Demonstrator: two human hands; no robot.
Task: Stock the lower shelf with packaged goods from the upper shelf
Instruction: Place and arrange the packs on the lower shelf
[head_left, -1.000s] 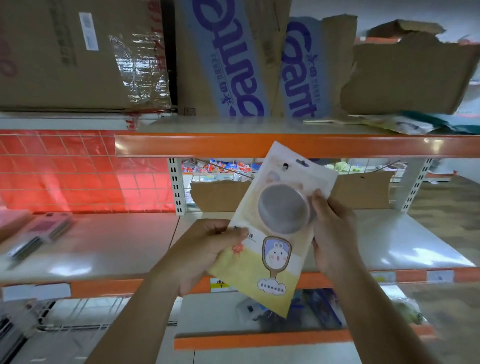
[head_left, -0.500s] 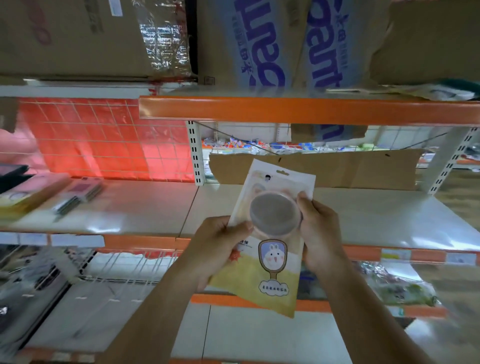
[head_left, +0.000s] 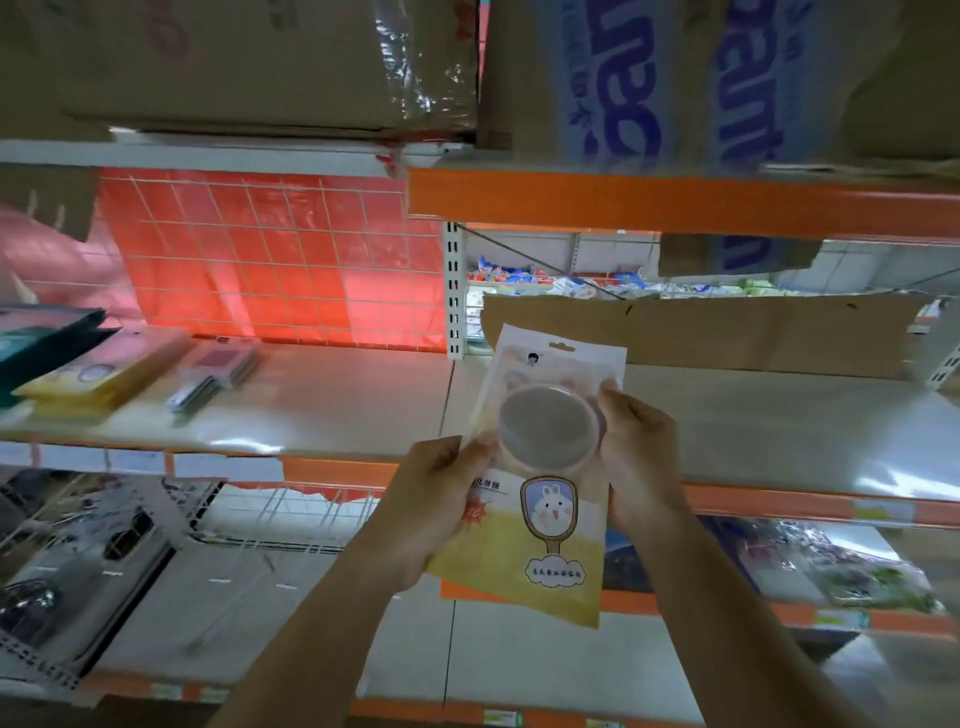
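Both hands are holding a packet (head_left: 550, 551) nearly upright in mid-air, in front of the orange edge of the middle shelf (head_left: 779, 431). The left hand (head_left: 436, 499) is gripping the packet's left edge, thumb on the front and fingers curled behind. The right hand (head_left: 636, 457) is pinching the right edge, its thumb lying beside the round grey disc (head_left: 548, 423) in the clear window. A cardboard sheet (head_left: 727, 338) is leaning along the far side of the middle shelf. Far to the left, yellow packets (head_left: 98, 374) and small flat packs (head_left: 218, 371) are lying on it. Boxes (head_left: 260, 62) are crowding the top shelf (head_left: 675, 205). Bagged goods (head_left: 852, 571) are sitting lower down, to the right.
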